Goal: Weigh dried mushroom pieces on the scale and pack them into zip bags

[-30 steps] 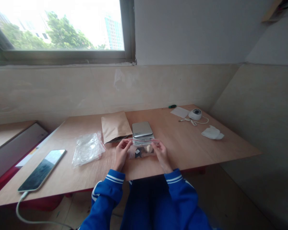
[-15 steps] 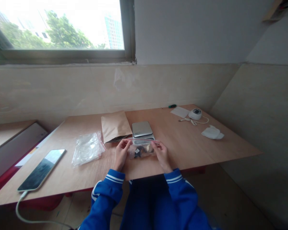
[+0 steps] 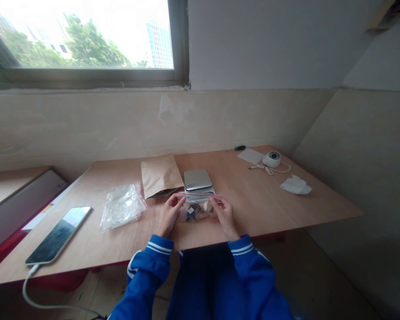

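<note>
Between my hands is a clear zip-lock bag (image 3: 197, 212) with a red seal strip along its top. Inside it show dark brown pieces, one pale piece and a small white square on something black. My left hand (image 3: 171, 213) pinches the left end of the strip between thumb and fingers. At the other end, my right hand (image 3: 224, 214) is closed on the strip in the same way. Just behind the bag stands a small digital scale (image 3: 198, 179) with a silver plate; the bag hides part of its front.
Left of the scale lies a brown paper pouch (image 3: 162, 175), its dark mouth facing me. Several empty clear bags (image 3: 122, 206) and a phone (image 3: 60, 235) on a cable are further left. A white dome camera (image 3: 271, 159), crumpled white wrapping (image 3: 296, 184) and a green-handled tool (image 3: 240, 147) sit right.
My left thumb has slid slightly to the right along the seal strip. Otherwise the hands and the bag stay nearly in place.
</note>
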Tool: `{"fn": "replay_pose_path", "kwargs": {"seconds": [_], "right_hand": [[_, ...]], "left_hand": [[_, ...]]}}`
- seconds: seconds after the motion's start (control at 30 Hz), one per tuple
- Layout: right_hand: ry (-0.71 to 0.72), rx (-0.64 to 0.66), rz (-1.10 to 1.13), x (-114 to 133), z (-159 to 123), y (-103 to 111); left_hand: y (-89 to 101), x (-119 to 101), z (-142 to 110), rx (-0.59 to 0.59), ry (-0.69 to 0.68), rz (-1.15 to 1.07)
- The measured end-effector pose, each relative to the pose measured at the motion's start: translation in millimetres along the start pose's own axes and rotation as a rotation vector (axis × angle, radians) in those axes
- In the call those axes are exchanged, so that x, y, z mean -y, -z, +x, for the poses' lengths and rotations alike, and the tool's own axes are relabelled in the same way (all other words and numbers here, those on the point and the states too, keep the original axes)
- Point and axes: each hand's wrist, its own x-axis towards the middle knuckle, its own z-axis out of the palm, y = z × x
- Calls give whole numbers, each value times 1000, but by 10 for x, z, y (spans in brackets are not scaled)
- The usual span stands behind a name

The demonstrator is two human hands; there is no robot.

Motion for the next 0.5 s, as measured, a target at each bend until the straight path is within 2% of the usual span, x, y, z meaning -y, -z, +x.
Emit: {"fn": "replay_pose_path", "kwargs": {"seconds": [0.5], "right_hand": [[-4,-7,8,43,-11,8]], "left_hand": [[17,22,1,-34,-20,-22]]}}
